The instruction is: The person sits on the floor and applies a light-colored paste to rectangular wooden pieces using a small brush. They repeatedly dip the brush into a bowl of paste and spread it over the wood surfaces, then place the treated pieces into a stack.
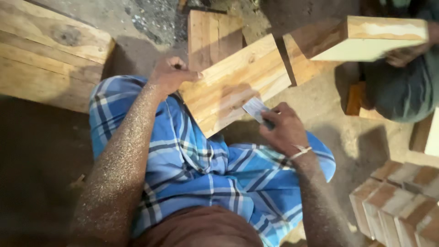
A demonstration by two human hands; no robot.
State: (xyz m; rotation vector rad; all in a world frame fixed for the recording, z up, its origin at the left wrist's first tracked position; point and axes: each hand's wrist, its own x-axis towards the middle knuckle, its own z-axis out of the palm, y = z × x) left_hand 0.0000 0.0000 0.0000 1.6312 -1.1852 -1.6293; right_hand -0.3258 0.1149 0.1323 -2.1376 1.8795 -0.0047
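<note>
We are steadying the pine board (235,82) across our lap, left hand (171,73) closed on its near-left corner. Our right hand (281,128) is gripping a flat grey scraper (254,109) on its face. We are judging that a slip could be gouging the wood or our knee.

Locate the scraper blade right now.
Head view, right of centre: the scraper is in the right hand, its edge on the near end of the plank that the left hand steadies over the lap.
</note>
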